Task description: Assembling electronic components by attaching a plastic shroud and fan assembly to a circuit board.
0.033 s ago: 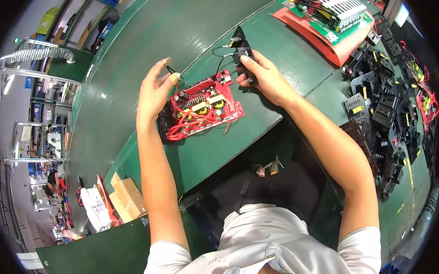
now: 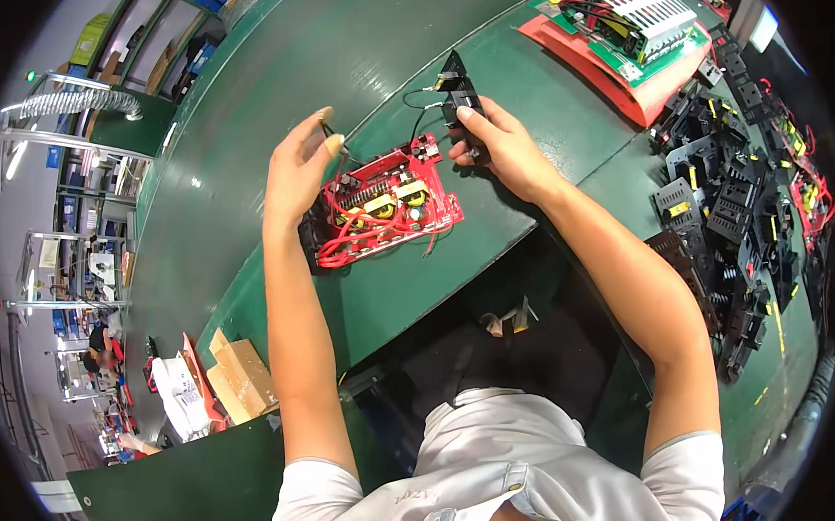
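On the green bench a red circuit board (image 2: pixel 443 210) lies with yellow-wrapped coils and looped red wires at its near left. A black end piece stands at the board's left side. My left hand (image 2: pixel 293 176) is above the board's far left corner, thumb and fingers closed on a thin black wire (image 2: pixel 347 151). My right hand (image 2: pixel 514 151) grips a black panel (image 2: pixel 457 81), held tilted just beyond the board's far right corner. Thin dark wires run from the panel down toward the board.
Many black plates (image 2: pixel 732 204) are heaped at the right. At the far right, a metal-cased unit (image 2: pixel 647 24) rests on a red sheet (image 2: pixel 584 68). A cardboard box (image 2: pixel 243 376) and a white package (image 2: pixel 179 394) lie at the left. The bench's near edge runs in front of my body.
My left hand has shifted very slightly, its fingertips a little farther out with the wire. The right hand, panel and board look the same.
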Tool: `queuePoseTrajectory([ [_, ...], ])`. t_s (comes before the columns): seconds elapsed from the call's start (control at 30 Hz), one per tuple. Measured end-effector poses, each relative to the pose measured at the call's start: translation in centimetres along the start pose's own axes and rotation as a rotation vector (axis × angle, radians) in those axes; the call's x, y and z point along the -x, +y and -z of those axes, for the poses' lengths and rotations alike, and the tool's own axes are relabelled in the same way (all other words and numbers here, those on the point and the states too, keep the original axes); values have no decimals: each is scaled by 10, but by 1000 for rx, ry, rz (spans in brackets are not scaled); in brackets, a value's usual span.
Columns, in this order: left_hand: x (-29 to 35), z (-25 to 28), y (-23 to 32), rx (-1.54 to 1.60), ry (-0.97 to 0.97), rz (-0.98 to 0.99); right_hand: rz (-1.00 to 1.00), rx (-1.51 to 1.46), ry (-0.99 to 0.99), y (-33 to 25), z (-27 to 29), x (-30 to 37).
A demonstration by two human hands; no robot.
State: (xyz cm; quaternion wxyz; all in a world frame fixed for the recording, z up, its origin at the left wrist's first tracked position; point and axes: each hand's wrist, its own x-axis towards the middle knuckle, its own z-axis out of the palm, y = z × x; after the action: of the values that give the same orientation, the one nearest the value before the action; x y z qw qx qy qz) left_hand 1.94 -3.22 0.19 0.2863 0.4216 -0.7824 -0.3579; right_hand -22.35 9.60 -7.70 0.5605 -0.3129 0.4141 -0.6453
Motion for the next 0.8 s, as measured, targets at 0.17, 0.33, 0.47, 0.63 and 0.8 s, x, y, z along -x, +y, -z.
queuePoseTrajectory([
  [0.17,-3,-18,34,-207,-92,-268,-28,-19,9,-1,0,0],
  [0.33,4,-43,59,-376,-264,-315,-34,-31,-2,-1,4,-1],
  [0.47,8,-47,69,-377,-320,-251,-21,-21,-13,-2,1,-1],
  [0.63,7,-47,68,-251,-375,-112,-7,-14,0,-3,1,0],
  [0.8,8,-66,53,-340,-139,-258,34,57,-3,-3,-5,3],
])
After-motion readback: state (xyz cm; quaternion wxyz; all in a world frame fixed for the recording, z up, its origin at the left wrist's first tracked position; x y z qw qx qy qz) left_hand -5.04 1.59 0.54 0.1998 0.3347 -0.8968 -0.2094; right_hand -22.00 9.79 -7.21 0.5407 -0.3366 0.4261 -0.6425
